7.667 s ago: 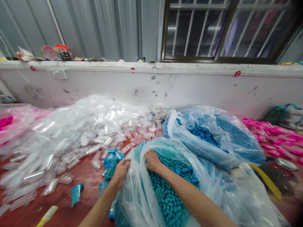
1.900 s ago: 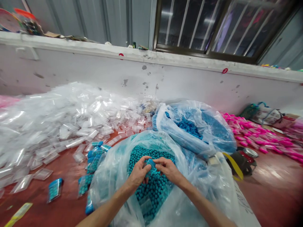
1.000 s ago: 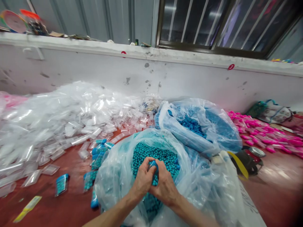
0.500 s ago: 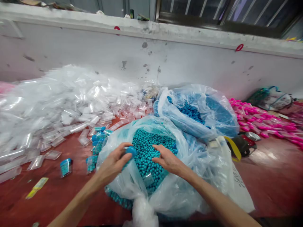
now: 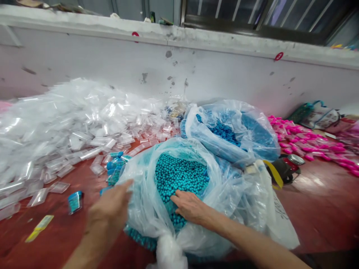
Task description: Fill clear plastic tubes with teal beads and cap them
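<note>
Right hand (image 5: 188, 206) curls its fingers into teal beads (image 5: 182, 173); hasty scooping could spill them. Left hand (image 5: 108, 211) blurs, grip unclear.

Two open bags (image 5: 141, 175) here, three and six o'clock; two red markers (image 5: 279, 56), eleven and two; one yellow-ended strip (image 5: 39, 228), eight!

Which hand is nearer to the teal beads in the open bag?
Right. The right hand reaches into the opening, its fingers at the teal beads; the left hand, blurred, is outside the opening, by the bag's left edge.
</note>
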A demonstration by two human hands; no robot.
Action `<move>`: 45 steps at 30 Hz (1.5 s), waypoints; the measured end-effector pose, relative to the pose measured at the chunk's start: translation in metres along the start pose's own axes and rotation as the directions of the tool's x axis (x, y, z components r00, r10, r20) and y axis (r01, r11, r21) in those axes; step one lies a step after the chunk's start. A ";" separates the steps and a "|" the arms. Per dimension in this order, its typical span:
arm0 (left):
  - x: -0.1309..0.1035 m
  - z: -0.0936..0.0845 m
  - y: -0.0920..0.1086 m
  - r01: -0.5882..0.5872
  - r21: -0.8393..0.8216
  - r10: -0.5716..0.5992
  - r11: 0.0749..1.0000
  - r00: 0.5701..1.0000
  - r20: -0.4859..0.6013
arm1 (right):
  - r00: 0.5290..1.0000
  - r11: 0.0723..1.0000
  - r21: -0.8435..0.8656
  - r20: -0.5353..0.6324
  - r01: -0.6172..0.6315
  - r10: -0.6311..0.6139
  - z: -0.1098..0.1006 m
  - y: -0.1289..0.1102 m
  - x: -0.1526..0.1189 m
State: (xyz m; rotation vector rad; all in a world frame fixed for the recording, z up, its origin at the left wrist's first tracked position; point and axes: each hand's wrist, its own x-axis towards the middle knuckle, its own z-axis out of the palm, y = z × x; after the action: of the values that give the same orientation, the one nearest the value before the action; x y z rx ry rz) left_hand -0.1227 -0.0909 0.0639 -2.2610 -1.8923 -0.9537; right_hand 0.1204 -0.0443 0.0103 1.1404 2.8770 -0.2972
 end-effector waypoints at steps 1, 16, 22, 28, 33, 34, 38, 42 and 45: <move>0.003 0.012 0.017 -0.046 0.029 0.042 0.999 0.993 0.112 | 1.000 1.000 0.011 -0.003 -0.017 0.017 -0.001 0.002 0.001; 0.027 0.097 0.066 -0.051 -0.066 0.083 0.996 0.531 0.843 | 0.924 0.872 0.415 -0.154 -0.261 0.350 -0.006 0.092 0.042; 0.011 0.102 0.067 0.047 -0.018 -0.013 0.999 0.585 0.811 | 0.825 0.750 0.504 -0.119 -0.429 0.552 0.021 0.093 0.050; 0.041 0.140 0.063 0.505 -0.063 -0.337 0.861 0.658 0.673 | 0.716 0.581 0.663 -0.096 -0.472 0.691 0.026 0.076 0.061; 0.048 0.161 0.067 0.634 -0.204 -0.374 0.746 0.652 0.660 | 0.719 0.528 0.752 -0.106 -0.393 0.687 0.023 0.049 0.067; 0.046 0.161 0.066 0.652 -0.251 -0.358 0.716 0.652 0.669 | 0.725 0.523 0.765 -0.109 -0.376 0.680 0.020 0.046 0.066; 0.041 0.157 0.061 0.716 -0.404 -0.261 0.569 0.623 0.737 | 0.903 0.609 0.775 -0.123 -0.171 0.411 -0.003 0.048 0.052; 0.040 0.157 0.055 0.764 -0.585 -0.126 0.273 0.631 0.766 | 0.926 0.884 0.342 -0.084 -0.319 0.367 -0.023 0.076 0.024; 0.040 0.160 0.052 0.766 -0.616 -0.098 0.183 0.638 0.764 | 0.799 0.802 -0.022 -0.106 -0.597 0.592 -0.022 0.097 0.008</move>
State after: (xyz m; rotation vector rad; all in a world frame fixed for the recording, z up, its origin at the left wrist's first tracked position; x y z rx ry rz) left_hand -0.0054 -0.0037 -0.0289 -2.7015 -3.0336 -2.1792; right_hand 0.1813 0.0348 0.0154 2.0014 2.3866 -0.1345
